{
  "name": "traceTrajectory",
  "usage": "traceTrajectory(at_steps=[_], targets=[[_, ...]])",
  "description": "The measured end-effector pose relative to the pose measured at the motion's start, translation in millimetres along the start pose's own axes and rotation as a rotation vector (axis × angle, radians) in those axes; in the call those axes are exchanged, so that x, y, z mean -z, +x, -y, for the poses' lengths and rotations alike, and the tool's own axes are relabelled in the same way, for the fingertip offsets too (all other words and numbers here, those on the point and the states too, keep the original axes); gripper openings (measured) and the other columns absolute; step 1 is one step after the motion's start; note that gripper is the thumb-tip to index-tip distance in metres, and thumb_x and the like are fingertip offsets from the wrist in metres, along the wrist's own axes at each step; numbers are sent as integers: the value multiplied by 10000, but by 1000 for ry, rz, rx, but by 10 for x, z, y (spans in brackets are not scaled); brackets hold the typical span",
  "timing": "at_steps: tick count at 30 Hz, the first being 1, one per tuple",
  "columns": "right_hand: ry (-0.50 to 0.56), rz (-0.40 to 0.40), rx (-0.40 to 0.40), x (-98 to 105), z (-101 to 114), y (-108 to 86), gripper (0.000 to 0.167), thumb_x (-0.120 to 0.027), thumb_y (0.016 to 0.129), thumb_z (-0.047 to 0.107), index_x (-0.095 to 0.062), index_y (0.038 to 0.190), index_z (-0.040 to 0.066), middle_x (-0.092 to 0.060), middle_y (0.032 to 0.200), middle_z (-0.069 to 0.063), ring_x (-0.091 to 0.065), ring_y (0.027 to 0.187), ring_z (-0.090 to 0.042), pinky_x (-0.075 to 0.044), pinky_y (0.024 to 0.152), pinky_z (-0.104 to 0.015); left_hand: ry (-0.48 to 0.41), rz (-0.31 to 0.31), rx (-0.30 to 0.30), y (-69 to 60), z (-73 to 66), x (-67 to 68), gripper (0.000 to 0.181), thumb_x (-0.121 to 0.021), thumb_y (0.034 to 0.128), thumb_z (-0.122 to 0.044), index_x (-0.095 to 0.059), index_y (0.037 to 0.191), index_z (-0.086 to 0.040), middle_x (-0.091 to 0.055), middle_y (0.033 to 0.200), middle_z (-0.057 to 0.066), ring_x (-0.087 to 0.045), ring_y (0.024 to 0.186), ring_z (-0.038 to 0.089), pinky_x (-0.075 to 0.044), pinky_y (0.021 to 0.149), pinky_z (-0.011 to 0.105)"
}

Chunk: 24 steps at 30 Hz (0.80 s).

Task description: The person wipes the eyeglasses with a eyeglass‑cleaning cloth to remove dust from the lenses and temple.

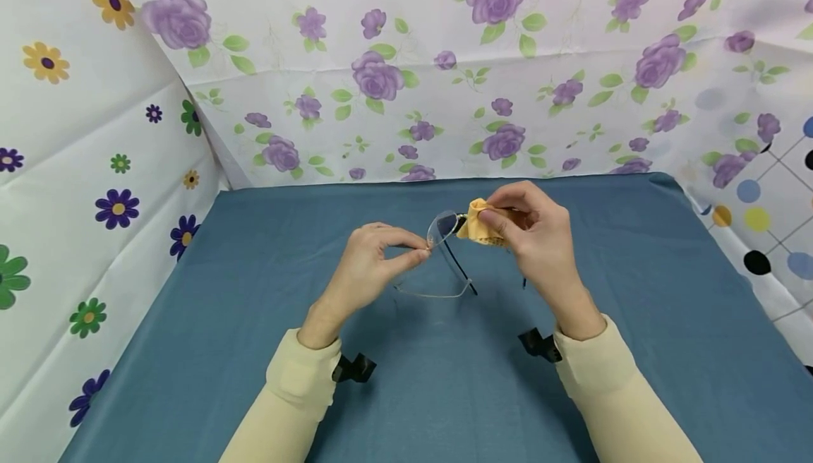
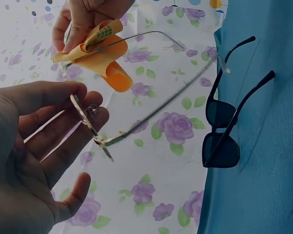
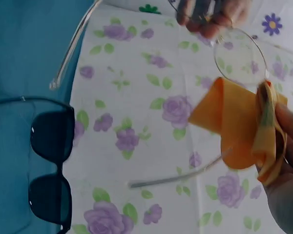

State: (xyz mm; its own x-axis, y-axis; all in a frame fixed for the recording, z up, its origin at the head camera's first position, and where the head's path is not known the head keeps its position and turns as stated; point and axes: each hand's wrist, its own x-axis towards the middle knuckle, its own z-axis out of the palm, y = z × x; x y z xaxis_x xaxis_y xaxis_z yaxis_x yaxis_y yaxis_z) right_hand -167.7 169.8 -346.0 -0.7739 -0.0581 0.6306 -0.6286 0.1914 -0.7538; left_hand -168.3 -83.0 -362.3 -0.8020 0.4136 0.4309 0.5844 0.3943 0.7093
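Note:
Thin gold-rimmed eyeglasses (image 1: 441, 230) are held up above the table between both hands. The left hand (image 1: 375, 265) pinches the rim at one side with thumb and forefinger; its other fingers are spread in the left wrist view. A folded yellow cleaning cloth (image 1: 484, 229) is gripped by the right hand (image 1: 540, 237), wrapped about the other side of the eyeglasses. That side's lens is hidden by the cloth, while one clear lens (image 3: 239, 58) shows in the right wrist view. Both temple arms stick out unfolded.
Black sunglasses (image 2: 222, 117) with dark lenses lie on the blue tablecloth (image 1: 222, 350) behind the eyeglasses, temples unfolded. A flowered white sheet (image 1: 317, 96) hangs at the table's far edge; other patterned sheets stand left and right. Black camera mounts (image 1: 356, 368) sit at both wrists.

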Motion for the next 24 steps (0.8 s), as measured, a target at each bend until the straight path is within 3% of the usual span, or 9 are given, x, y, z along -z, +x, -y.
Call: traceTrajectory(at_steps=[8,12,16,24], targets=[[23,-138,36,88,36,46,180,-707,901,-159,-664,1074,-134,-713,1021,-10,-706,872,-128,-566,744,-212,-172,-58,104,9,36,12,93,-758,975,-146,-832,1019,-113,-790,1050,-15,-711,984,134,-579,862,395],[3,-167,58,128,40,54,165,-719,910,-124,-664,1065,-136,-740,997,19,-698,829,-139,-560,723,-214,-274,-133,155,24,60,-5,117,-752,980,-137,-818,1040,-62,-792,1063,25,-727,970,149,-593,872,379],[13,-160,65,114,66,43,162,-711,903,-148,-665,1057,-135,-728,1000,14,-704,843,-133,-566,736,-206,-309,-216,171,41,81,-17,133,-754,982,-156,-815,1050,-59,-792,1063,40,-731,978,160,-587,911,354],[6,-47,40,28,54,11,174,-724,884,-162,-682,1034,-85,-699,990,-55,-701,892,-88,-571,756,-211,-347,-299,174,55,91,-12,127,-760,976,-145,-814,1040,-51,-793,1059,66,-743,988,175,-590,922,346]])
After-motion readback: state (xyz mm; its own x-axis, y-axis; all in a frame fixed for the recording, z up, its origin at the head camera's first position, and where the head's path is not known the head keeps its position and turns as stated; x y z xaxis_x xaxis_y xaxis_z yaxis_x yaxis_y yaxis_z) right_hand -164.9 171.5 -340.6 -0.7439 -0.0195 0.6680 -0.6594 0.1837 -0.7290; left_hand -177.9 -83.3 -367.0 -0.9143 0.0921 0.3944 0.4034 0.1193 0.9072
